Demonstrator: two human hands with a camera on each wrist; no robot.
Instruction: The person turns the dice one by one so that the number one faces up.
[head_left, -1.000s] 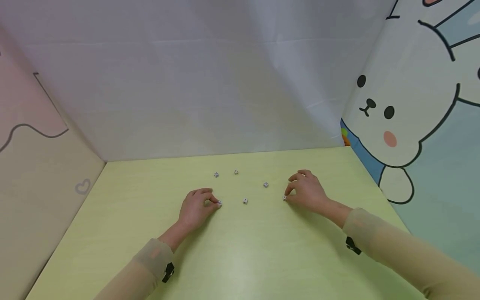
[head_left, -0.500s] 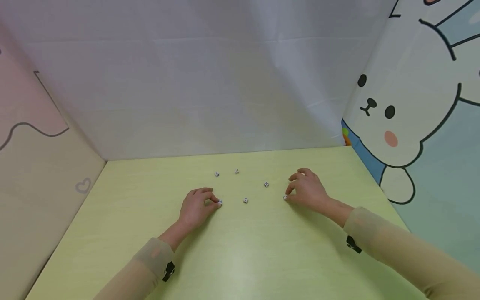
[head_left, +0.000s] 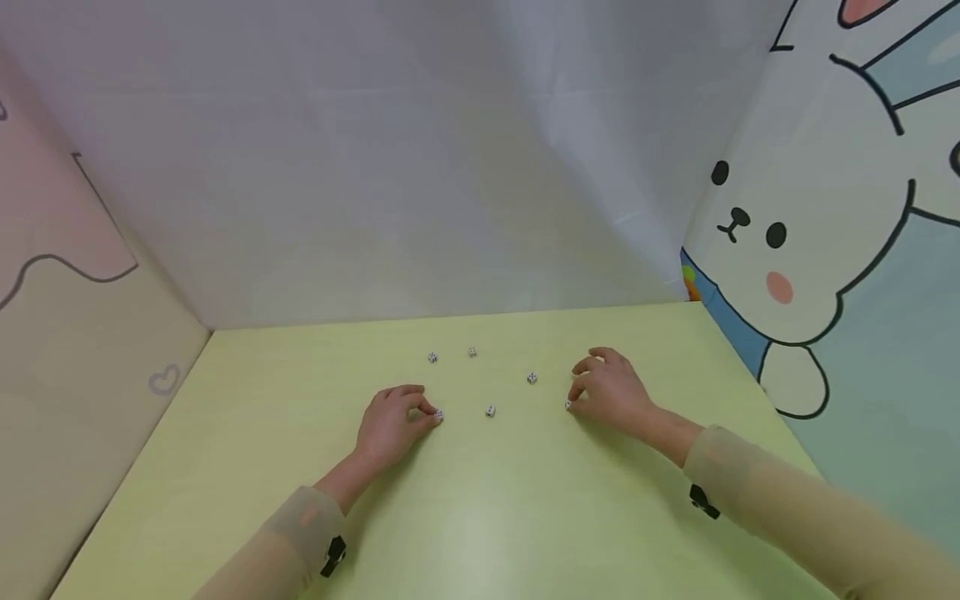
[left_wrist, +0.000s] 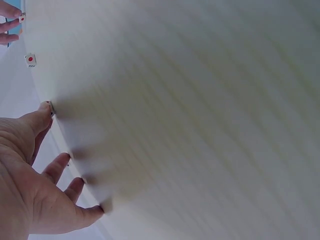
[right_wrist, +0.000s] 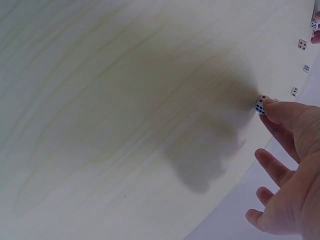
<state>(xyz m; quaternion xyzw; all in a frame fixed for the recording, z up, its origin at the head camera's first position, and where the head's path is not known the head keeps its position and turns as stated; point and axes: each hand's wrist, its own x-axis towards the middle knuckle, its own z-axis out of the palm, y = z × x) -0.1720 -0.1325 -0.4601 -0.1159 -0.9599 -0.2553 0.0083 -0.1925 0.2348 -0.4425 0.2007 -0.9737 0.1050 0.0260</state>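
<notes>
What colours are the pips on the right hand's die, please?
The die shows red and blue ones, clearest in the right wrist view.

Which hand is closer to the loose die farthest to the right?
Right. The right hand, pinching another die, is just to the right of that loose die; the left hand is farther off, to its left.
</notes>
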